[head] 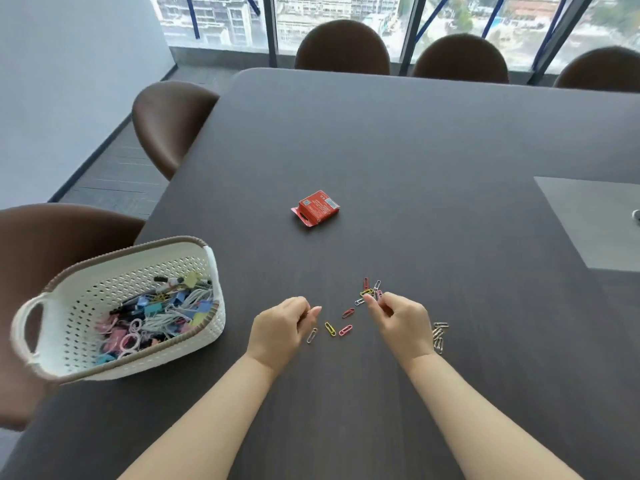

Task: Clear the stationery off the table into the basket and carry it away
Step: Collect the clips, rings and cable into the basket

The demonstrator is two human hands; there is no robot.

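The dark table (415,150) is mostly cleared: stationery fills the basket (104,271). Right of it, loose clips (348,330) and a red box (316,207) remain. The right hand (401,320) pinches, seemingly, one clip; the left hand (280,327) is curled — contents unclear. Carrying away is not yet begun.

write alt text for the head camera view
A person's left hand and right hand, fingers curled, pick at coloured paper clips scattered on a dark table. A white perforated basket at the table's left edge holds binder clips and other stationery; a small red box lies farther away.
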